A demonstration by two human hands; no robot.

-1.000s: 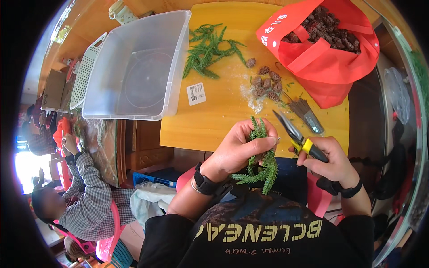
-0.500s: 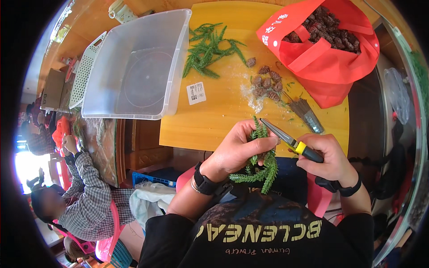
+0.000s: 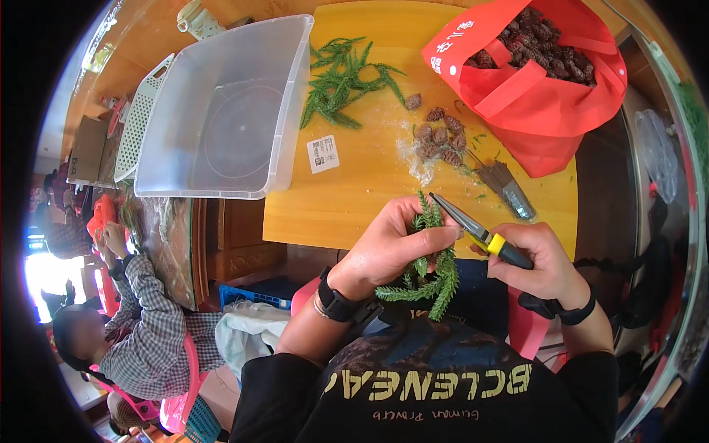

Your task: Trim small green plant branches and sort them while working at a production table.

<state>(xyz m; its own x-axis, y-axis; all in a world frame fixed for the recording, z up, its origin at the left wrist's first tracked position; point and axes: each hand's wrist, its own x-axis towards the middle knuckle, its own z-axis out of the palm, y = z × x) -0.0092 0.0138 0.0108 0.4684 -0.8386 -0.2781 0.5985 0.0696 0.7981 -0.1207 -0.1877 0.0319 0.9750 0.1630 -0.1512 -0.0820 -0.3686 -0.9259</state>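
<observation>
My left hand (image 3: 402, 244) pinches a green artificial pine sprig (image 3: 445, 277) between thumb and fingers. Its needled branches hang down below the thumb. Long-nose pliers (image 3: 461, 215) with yellow and black handles are in my right hand (image 3: 538, 258), whose fingers wrap around the grips. The jaws slant up to the left, their tip beside the top of the sprig and close to my left fingertips. Whether the jaws grip anything, I cannot tell. Beyond my hands, several brown pine cones (image 3: 440, 136) lie on the yellow table (image 3: 354, 210), next to a bundle of dark thin stems (image 3: 502, 184).
A clear plastic bin (image 3: 284, 140) stands at the table's left, near loose green sprigs (image 3: 336, 88) and a white label (image 3: 323, 153). At far right sits a red bag (image 3: 532, 111) full of pine cones. Another person in a checked shirt (image 3: 159, 332) sits at left.
My hands, the pliers and the sprig stay in almost the same place, with only a tiny shift. The seated person's hands at left have moved slightly.
</observation>
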